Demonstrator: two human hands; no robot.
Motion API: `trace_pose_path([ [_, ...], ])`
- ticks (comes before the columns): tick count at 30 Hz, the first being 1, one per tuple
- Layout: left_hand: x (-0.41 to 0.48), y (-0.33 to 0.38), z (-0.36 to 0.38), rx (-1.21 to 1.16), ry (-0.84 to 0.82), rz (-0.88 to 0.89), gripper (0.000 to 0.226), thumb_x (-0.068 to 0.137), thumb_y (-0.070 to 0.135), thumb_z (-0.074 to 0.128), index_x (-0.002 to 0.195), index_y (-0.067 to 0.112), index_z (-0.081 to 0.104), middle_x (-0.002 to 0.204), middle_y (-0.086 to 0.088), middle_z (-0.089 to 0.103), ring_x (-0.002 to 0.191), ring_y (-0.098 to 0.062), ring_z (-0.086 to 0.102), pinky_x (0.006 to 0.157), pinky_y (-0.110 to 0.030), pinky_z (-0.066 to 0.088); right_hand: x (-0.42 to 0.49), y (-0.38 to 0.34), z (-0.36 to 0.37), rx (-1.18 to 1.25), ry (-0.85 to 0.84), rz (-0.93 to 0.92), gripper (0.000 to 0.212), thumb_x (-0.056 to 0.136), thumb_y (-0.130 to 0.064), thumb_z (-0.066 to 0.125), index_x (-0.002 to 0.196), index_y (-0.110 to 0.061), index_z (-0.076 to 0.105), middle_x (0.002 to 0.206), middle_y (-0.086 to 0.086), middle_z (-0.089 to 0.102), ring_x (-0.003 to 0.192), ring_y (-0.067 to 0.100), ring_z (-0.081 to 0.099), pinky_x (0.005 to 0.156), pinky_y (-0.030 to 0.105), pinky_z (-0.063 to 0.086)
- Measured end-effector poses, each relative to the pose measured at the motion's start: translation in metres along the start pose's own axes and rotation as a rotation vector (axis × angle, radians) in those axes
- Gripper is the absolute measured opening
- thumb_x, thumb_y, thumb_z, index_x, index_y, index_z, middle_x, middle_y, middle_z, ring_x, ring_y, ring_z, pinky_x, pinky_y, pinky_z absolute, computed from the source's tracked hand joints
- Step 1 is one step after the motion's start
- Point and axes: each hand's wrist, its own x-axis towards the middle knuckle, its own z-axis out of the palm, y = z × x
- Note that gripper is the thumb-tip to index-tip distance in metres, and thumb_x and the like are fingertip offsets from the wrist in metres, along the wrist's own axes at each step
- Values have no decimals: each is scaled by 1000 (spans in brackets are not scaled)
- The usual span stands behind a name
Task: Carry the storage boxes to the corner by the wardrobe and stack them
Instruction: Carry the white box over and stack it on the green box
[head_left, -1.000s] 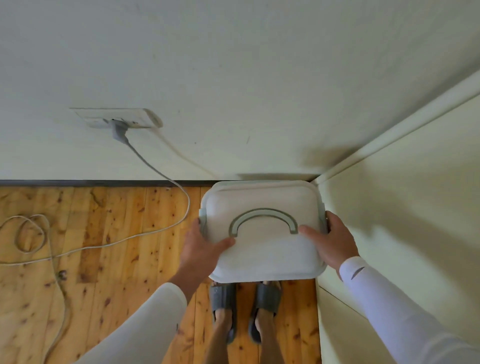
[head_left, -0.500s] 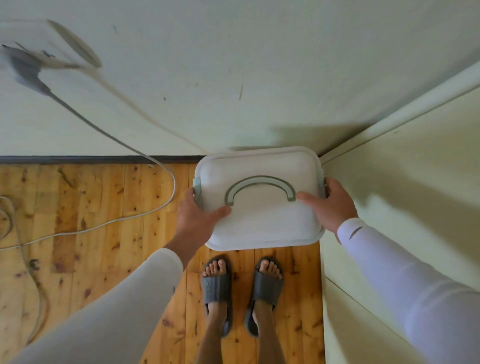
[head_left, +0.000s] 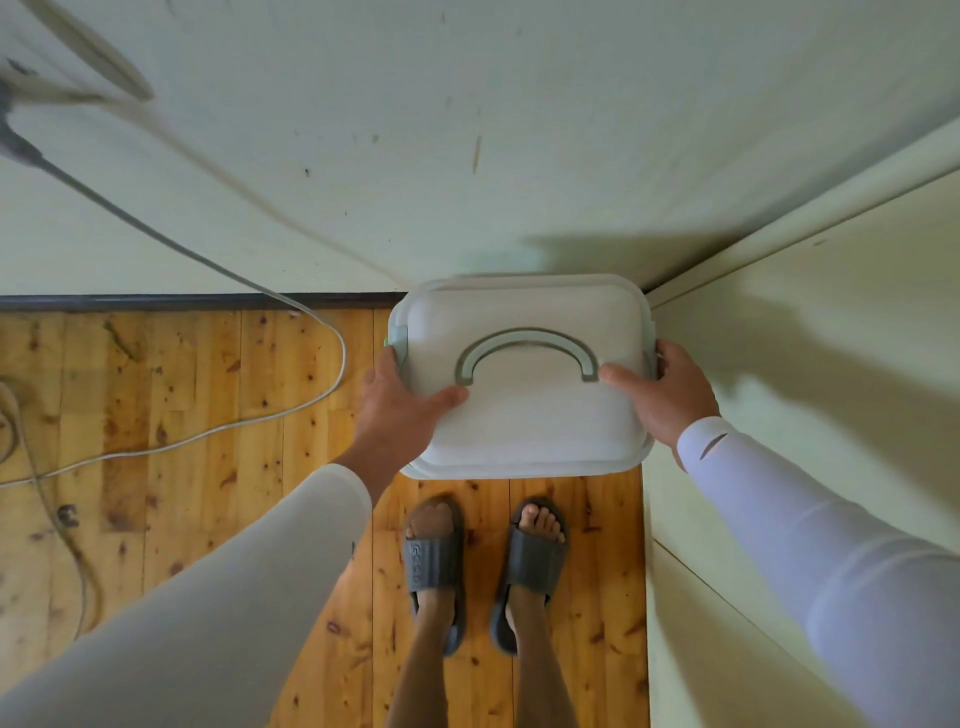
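Two bare hands are clamped on a white lidded storage box in the corner where wall meets wardrobe. The left hand is pressed to its nine o'clock edge, the right hand to its three o'clock edge. Grey slippers are seen at six o'clock, a cable at nine o'clock on the wooden floor.

The storage box has gone lower into the corner, and now both feet show in front of it. The wall socket has slid to the upper left edge.
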Motion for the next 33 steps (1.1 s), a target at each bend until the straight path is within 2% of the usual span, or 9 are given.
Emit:
trace_pose_path([
  [5,0,1,-1,25,-14,12,90,74,39,81,146,20,32,133,-3,43,119,-26,46,99,-51,48,0,1,0,1,-17,7,66,78,-43,69,134,-19,43,126,4,55,110,32,53,91,48,48],
  [12,-5,0,-1,62,-8,34,91,73,45,80,146,21,32,133,-3,44,117,-25,48,96,-49,50,-1,5,0,12,-24,-2,63,79,-44,68,132,-20,44,124,3,54,107,29,53,85,43,48],
  [18,-13,4,2,72,44,29,97,78,48,75,153,22,20,150,-2,31,134,-26,36,106,-50,41,-6,3,-3,-30,-21,-1,66,80,-49,66,135,-20,42,129,4,54,113,31,52,94,50,48],
  [22,-31,4,0,46,125,165,81,85,47,67,151,22,26,151,1,31,137,-19,32,108,-46,39,-16,5,-2,-53,50,-40,67,83,-51,62,138,-19,41,135,4,50,119,31,49,94,46,46],
  [25,-42,4,-4,-51,119,210,61,89,39,64,144,25,40,137,7,49,123,-10,47,103,-33,44,-26,5,0,-24,154,-93,54,89,-48,55,132,-16,48,124,2,51,117,31,50,83,36,42],
  [27,-48,6,-5,-97,84,195,52,93,34,62,141,24,45,126,11,57,114,-6,53,97,-25,45,-31,3,1,7,187,-119,48,93,-46,50,132,-18,50,127,2,52,118,28,49,83,31,36],
  [30,-55,8,-5,-117,31,147,47,95,34,59,139,24,50,116,14,62,104,2,57,74,-9,44,-40,1,3,36,172,-137,47,95,-46,45,133,-19,50,135,4,50,115,21,49,84,28,35],
  [33,-65,11,-4,-147,-7,99,44,96,36,57,138,26,50,110,19,63,99,6,56,65,-6,40,-52,-1,7,74,138,-138,46,95,-45,46,135,-21,49,137,2,50,122,22,48,87,27,36],
])
